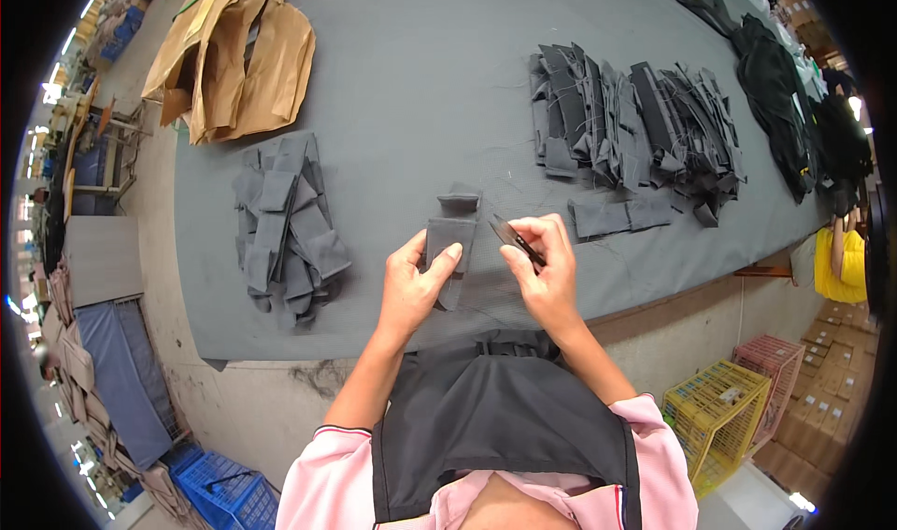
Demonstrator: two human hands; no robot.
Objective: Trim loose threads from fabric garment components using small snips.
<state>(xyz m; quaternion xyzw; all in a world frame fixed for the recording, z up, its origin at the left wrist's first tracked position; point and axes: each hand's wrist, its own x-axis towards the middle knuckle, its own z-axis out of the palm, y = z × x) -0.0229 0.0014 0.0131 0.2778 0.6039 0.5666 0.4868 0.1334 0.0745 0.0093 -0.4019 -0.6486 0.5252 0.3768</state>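
Note:
My left hand (411, 282) grips a dark grey fabric strip (452, 236), thumb lying on top of it, over the table's near part. Just to the right, my right hand (547, 273) is closed around small black thread snips (519, 241). Their tips point toward the strip but stay a little apart from it. Left of my hands lies a loose heap of similar grey fabric pieces (290, 226). Farther right, several bundles of grey strips (598, 119) lie side by side with loose threads around them. One flat strip (621, 216) rests in front of those bundles.
A crumpled brown paper bag (248, 63) stands at the table's far left. Black garments (775, 91) lie along the right edge of the grey-covered table (411, 82). Yellow (718, 413) and red crates stand on the floor at right, a blue crate (229, 493) at left. Someone in yellow (841, 264) is at far right.

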